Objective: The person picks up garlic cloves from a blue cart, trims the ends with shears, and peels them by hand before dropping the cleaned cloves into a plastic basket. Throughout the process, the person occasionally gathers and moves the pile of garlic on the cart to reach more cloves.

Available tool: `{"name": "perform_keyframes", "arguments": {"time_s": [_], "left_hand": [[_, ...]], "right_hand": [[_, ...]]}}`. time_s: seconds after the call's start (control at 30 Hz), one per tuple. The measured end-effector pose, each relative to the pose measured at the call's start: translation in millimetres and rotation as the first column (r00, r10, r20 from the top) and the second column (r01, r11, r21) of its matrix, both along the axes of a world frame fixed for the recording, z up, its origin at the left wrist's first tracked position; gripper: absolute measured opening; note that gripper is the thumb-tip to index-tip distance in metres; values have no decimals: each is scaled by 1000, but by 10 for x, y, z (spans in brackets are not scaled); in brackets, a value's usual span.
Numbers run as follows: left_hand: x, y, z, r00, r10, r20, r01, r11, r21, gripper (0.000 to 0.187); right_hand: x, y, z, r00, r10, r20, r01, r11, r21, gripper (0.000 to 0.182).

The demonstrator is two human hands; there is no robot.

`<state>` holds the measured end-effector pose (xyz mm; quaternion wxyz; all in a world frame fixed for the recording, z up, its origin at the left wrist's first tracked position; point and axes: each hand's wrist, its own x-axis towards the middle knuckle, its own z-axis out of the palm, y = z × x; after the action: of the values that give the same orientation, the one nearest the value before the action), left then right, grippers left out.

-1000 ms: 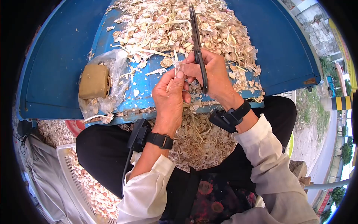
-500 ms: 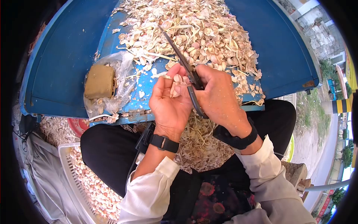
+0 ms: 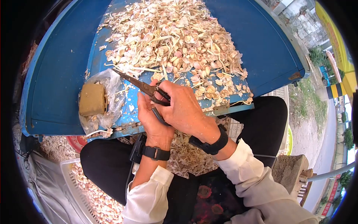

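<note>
My right hand (image 3: 188, 112) is closed around the black handles of a pair of scissors (image 3: 136, 81), whose dark blades point to the upper left. Under it, my left hand (image 3: 154, 123) is cupped with the palm up, touching or nearly touching the right. Its fingers curl in behind the scissors, and whatever lies in them is hidden. Beyond both hands, a heap of garlic cloves, skins and dry stalks (image 3: 175, 48) covers the middle of a blue metal surface (image 3: 95, 56).
A brown block (image 3: 92, 99) rests on a clear plastic bag (image 3: 113, 87) at left. A white crate of garlic cloves (image 3: 95, 190) stands at lower left. Skins (image 3: 190, 156) lie between my legs. At right are a wooden block (image 3: 289, 170) and a striped post (image 3: 337, 90).
Both hands have shifted left in view, and the scissors have swung lower and further left. Cloves seen in my left hand earlier are now out of sight. The view has turned slightly.
</note>
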<state>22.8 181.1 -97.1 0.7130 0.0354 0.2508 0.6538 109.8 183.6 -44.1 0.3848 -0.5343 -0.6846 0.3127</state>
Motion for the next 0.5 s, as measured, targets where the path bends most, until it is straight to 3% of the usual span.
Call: {"name": "perform_keyframes", "arguments": {"time_s": [0.07,0.17,0.23,0.27,0.33,0.37,0.47,0.5], "left_hand": [[-16,5,32,999,35,10,-35,999,-19,56],[-1,-29,59,999,35,1,-35,998,61,43],[43,1,12,946,62,-317,-15,989,148,33],[46,-3,-23,947,56,-317,-8,989,149,33],[51,-43,-100,957,162,-241,-125,979,160,14],[81,-47,-120,961,200,-193,-190,979,69,13],[20,-41,-140,987,155,-47,-152,987,48,13],[-30,-30,-159,999,45,-15,-43,996,79,25]], "right_hand": [[8,10,30,1000,3,5,-3,1000,16,22],[81,74,104,999,-14,-40,14,1000,23,21],[110,104,143,1000,-20,-18,20,1000,10,22],[119,114,146,1000,-18,5,19,1000,-9,22],[88,120,-2,999,-26,-26,27,999,42,23],[63,114,-55,999,-26,-32,28,998,64,23],[-12,115,-114,998,-35,-58,42,991,128,24],[-4,114,-103,1000,6,-4,-5,996,93,24]]}}
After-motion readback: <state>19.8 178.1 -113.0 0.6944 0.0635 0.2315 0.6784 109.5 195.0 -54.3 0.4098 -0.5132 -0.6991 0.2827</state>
